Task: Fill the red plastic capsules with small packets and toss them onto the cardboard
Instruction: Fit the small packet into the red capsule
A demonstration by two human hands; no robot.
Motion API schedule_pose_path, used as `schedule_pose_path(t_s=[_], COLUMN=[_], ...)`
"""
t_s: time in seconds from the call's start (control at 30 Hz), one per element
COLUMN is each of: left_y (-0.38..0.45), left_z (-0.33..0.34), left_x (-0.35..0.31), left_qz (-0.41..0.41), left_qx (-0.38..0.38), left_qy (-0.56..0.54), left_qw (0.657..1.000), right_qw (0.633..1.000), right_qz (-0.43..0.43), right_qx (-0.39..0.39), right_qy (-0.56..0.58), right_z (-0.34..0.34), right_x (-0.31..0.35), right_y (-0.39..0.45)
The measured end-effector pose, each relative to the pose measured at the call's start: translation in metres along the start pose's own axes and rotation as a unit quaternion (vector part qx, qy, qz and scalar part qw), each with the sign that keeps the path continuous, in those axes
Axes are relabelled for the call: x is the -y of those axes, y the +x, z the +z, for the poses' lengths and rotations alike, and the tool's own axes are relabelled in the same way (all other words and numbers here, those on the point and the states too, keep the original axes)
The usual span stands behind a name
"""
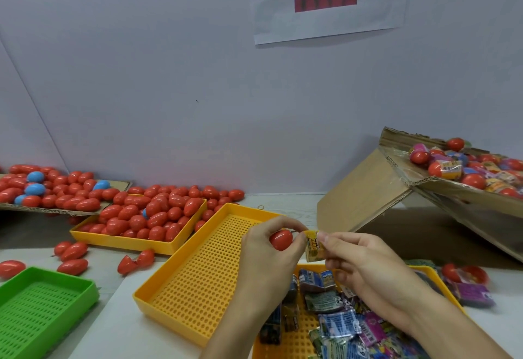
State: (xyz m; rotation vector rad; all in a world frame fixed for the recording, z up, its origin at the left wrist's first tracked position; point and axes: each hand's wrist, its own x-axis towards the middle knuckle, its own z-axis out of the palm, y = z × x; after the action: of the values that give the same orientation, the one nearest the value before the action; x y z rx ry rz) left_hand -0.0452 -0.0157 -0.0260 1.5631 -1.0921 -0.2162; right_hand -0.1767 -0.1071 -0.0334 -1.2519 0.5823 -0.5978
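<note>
- A red capsule (280,240) is gripped in the curled left hand (267,257), above the empty yellow tray (181,282) near the desk's front edge.
- A yellow packet (312,247) is pinched by the right hand (365,268), touching the capsule.
- Risk: a misaligned or bulging packet may be caught in the seam, and closure prevented.
- Risk: a loosely closed capsule may open when tossed onto the cardboard (56,211) at the desk's left rear.
- The desk (119,296) is pale; a plain wall (169,90) bears a paper sign (328,2).

Head view, downward (close) over table (283,203)

Two bare hands and forearms — nothing worn

The left hand (264,248) and right hand (356,259) show no gloves, rings or watch — both forearms run bare toward five and six o'clock, no sleeve in view, fingernails short and plain.
</note>
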Motion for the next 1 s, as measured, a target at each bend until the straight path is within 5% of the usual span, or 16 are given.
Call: schedule_pose_path(t_s=[0.17,0.37,1.0], left_y=[-0.0017,-0.0015,0.0027], left_z=[-0.0009,-0.0034,0.0055], left_x=[-0.0016,-0.0013,0.0037], left_qz=[-0.027,-0.168,-0.16], left_qx=[0.043,0.158,0.097], left_qy=[-0.019,-0.095,-0.219], left_qw=[0.999,0.968,0.958], right_qw=[0.999,0.979,0.953], right_qz=[-0.021,-0.079,-0.191], right_qx=[-0.049,-0.175,-0.158], right_qy=[-0.003,-0.069,-0.174], right_z=[-0.0027,-0.0095,-0.0037], right_x=[-0.0006,-0.0001,-0.0034], right_y=[0.0005,0.0038,0.0018])
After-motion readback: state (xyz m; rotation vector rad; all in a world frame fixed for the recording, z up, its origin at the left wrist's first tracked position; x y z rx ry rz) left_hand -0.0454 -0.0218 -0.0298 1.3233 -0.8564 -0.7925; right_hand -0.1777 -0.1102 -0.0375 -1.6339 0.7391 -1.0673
